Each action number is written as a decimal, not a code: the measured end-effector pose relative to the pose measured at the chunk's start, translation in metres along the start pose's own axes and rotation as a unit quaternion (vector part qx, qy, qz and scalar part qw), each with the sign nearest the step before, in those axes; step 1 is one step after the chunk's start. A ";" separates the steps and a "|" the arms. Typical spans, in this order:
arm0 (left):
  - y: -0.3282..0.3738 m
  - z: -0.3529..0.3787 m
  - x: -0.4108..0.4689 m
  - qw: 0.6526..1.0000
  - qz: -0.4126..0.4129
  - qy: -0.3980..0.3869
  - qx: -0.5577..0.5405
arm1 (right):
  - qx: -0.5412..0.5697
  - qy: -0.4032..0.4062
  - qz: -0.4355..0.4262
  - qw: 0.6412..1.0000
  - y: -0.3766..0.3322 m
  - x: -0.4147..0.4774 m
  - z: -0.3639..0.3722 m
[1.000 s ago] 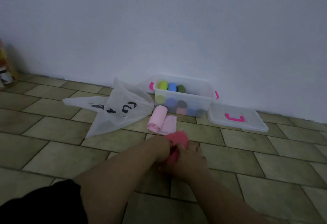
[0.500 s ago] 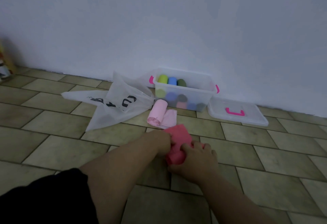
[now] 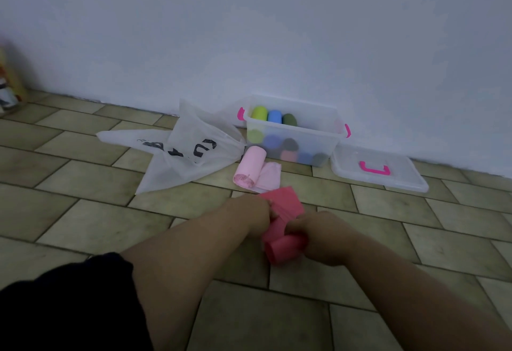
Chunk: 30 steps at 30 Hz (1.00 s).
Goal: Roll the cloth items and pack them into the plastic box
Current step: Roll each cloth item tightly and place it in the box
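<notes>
Red cloth (image 3: 282,245) rolled further toward the person | gripped by left hand (image 3: 253,213) and right hand (image 3: 318,237), both closed | box (image 3: 293,140) beyond

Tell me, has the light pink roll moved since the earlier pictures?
No. The light pink roll lies in the same place, just in front of the plastic box, beside the bag.
</notes>
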State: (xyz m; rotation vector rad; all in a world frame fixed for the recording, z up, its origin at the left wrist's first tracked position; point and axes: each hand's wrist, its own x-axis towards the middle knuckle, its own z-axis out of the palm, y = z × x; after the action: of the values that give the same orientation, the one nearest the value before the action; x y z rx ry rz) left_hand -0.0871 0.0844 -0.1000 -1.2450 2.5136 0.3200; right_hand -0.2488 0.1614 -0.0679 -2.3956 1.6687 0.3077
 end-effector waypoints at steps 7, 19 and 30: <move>-0.001 -0.002 -0.001 1.000 -0.004 -0.004 -0.013 | 0.055 -0.092 0.046 0.993 0.004 0.008 -0.020; 0.005 -0.010 -0.007 0.998 -0.014 0.020 -0.059 | 0.047 -0.151 0.075 0.985 0.009 0.040 -0.032; 0.042 0.041 -0.048 0.966 0.040 0.236 -0.102 | 0.110 -0.119 0.073 0.984 0.013 0.037 -0.022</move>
State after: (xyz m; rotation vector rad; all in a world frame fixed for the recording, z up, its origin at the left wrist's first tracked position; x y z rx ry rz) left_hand -0.0856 0.1584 -0.1170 -1.4400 3.0032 0.3420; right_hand -0.2475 0.1173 -0.0584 -1.9978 1.6730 0.3935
